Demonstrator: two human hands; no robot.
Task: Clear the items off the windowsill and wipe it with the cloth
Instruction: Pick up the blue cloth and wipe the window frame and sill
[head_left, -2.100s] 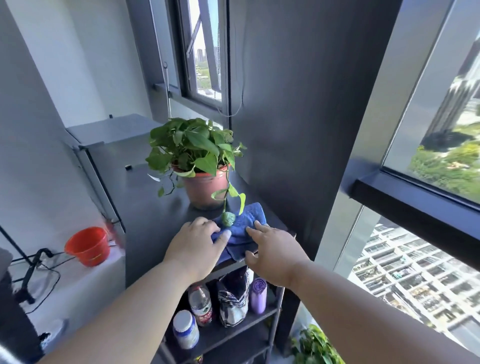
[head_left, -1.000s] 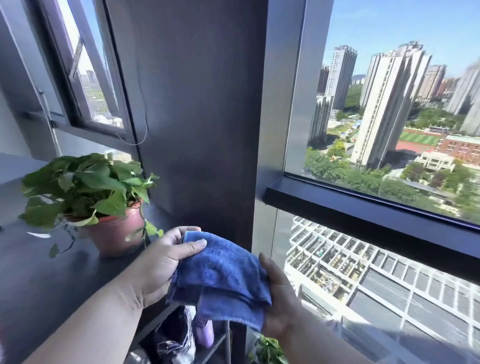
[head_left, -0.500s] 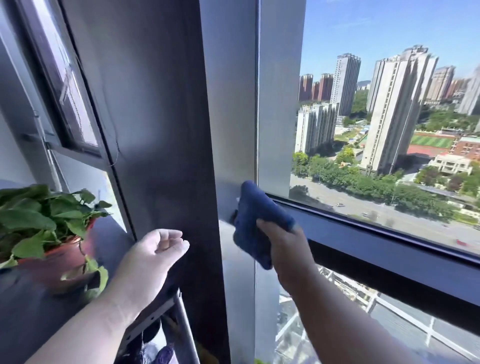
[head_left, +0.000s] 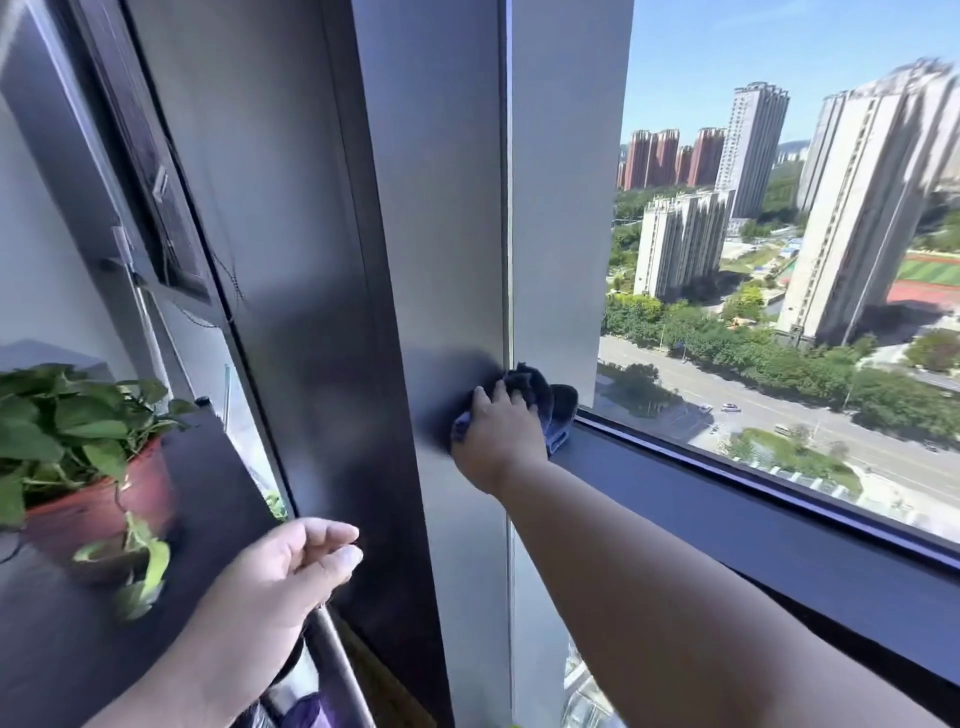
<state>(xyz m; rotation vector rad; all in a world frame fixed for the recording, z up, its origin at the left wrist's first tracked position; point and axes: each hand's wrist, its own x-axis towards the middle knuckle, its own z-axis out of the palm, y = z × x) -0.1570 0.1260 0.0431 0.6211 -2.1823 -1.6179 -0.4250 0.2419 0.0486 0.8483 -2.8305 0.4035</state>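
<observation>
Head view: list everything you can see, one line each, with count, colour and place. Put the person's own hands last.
cloth: one, dark blue, bunched at the left end of the windowsill, under the right hand
windowsill: one, dark grey, running below the big pane to the right
window pillar: one, grey metal, upright in the centre
potted plant: one, green leaves in a terracotta-red pot, at the left on the dark shelf top
shelf top: one, black, lower left
small window: one, dark-framed, upper left
tower blocks: several, pale and red-brown, outside
left hand: one, empty, loosely curled, lower centre
right hand: one, pressing the cloth
</observation>
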